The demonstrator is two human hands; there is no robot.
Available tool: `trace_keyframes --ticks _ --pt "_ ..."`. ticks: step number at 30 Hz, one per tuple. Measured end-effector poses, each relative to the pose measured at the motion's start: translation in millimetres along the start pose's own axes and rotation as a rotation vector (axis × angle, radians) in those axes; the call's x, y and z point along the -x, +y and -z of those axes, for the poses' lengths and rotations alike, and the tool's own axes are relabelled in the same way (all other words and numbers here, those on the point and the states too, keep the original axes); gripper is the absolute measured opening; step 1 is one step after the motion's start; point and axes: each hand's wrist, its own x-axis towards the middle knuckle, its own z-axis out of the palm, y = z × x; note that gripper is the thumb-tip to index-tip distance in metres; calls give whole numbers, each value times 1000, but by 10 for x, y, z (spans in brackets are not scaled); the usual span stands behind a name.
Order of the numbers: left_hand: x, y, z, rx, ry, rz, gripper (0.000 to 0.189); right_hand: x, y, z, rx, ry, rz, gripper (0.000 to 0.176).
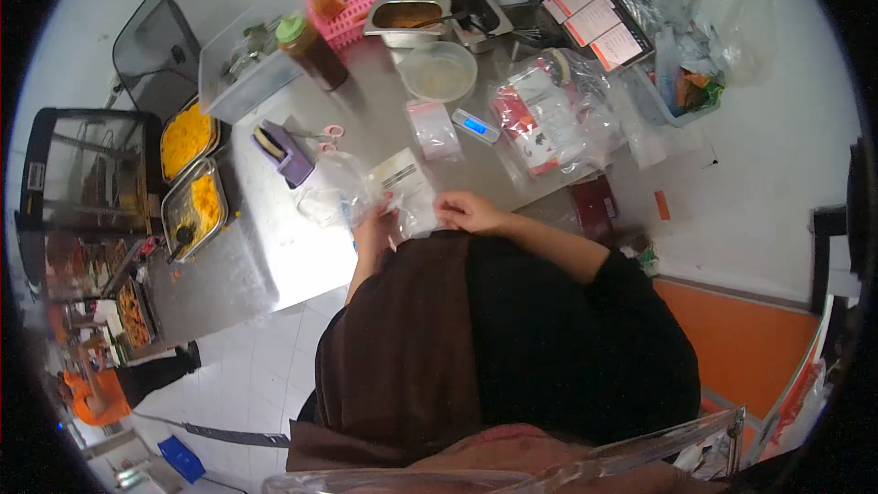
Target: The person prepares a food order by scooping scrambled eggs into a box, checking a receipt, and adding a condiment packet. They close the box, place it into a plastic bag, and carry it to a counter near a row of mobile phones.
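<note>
At the near edge of the steel table, my left hand (pixel 372 230) is closed on one side of a clear plastic bag (pixel 416 216). Curled at the bag's other side, my right hand (pixel 470 212) has its thumb and fingers pinched on the plastic. A pale printed sheet (pixel 399 172) lies just beyond the bag. Left of it rests a crumpled clear bag (pixel 334 187). Farther back are a packet of small clear bags (pixel 433 130) and a small digital scale (pixel 476 125) with a lit blue display.
A purple tape dispenser (pixel 283 155) and scissors (pixel 330 136) lie at left, near trays of yellow food (pixel 188 139). Behind are a sauce bottle (pixel 314 53), a round tub (pixel 439 71), and metal food pans (pixel 405 18). Bagged packaging (pixel 549 114) sits right. A person in orange (pixel 99 397) is far left.
</note>
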Motion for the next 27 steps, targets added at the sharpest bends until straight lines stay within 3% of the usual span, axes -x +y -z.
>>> trace_keyframes --ticks 2,3,4,5,7,9,10,11,12,13,14,15,16,18,20,23,25,26,27 --pt "71 324 -30 212 90 246 32 376 -246 335 415 212 135 6" --pt "68 313 -15 213 109 280 35 552 -466 525 459 434 96 12" --pt "60 281 -2 199 106 277 36 731 -724 760 650 685 355 14" --pt "52 240 17 183 105 275 37 844 -813 974 874 1005 481 22" --pt "88 309 -28 64 78 251 37 977 -803 1519 1074 1557 216 40" --pt "112 332 -49 70 82 210 37 1011 -281 2072 410 1673 32 52" --pt "108 420 -98 74 83 185 37 978 -273 2016 282 1563 107 56" --pt "107 560 -103 -34 12 291 55 945 -269 1957 145 1452 169 60" --pt "125 542 -153 -253 219 61 62 911 -275 1892 8 1347 212 63" --pt "170 492 -214 -463 430 -176 69 824 -226 1776 368 1213 342 61" --pt "152 477 -287 -665 647 -414 77 762 -551 1514 543 1010 327 47" --pt "163 701 -384 -751 644 -696 82 701 -880 1248 696 800 339 36" --pt "229 1019 -481 -833 636 -980 87 630 -787 1048 963 671 179 32" --pt "230 1168 -663 -847 364 -1128 78 448 -571 836 1127 94 -138 31" --pt "267 1393 -991 -1025 -14 -996 53 547 -314 794 1227 -140 36 30" --pt "233 1753 -1161 -542 -565 -480 35 616 -536 1169 521 -158 70 31" --pt "385 2092 -825 -280 -739 -491 21 749 -746 1474 194 389 119 31" --pt "557 2246 -627 -169 -808 -525 20 714 -456 1778 316 694 333 28" --pt "717 2424 -457 -101 -879 -612 20 714 -644 1993 449 864 334 20"
